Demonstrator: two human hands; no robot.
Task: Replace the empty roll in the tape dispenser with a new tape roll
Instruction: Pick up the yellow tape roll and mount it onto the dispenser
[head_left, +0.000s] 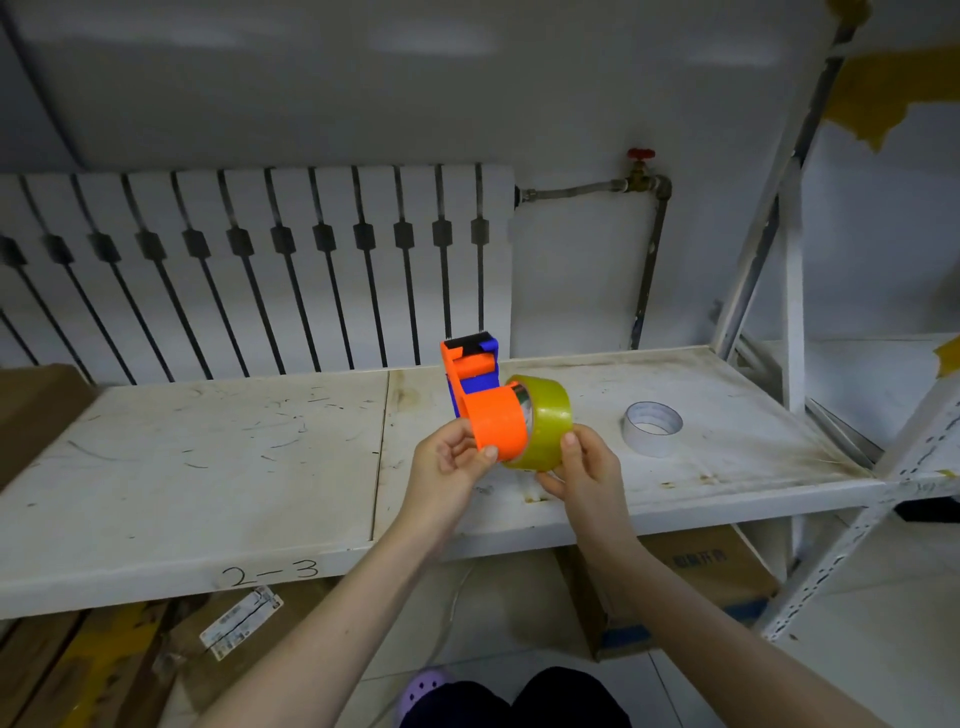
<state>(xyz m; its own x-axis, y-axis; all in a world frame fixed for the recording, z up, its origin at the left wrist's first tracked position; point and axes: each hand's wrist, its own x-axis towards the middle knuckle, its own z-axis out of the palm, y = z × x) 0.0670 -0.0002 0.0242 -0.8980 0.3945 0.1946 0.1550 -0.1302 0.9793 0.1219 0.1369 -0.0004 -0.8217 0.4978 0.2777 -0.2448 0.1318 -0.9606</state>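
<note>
Gripping the dispenser (493, 421), left hand (451, 460) steadies while right hand (582, 467) pinches the roll (545, 423); misalignment could jam it.

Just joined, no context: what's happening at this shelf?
A person is swapping tape rolls over a white shelf. The left hand holds the orange and blue tape dispenser in the air, while the right hand holds a yellowish new tape roll against the dispenser's side, apparently fitting it on; whether it is seated cannot be told. The empty roll, a white core, lies flat on the shelf to the right, untouched.
</note>
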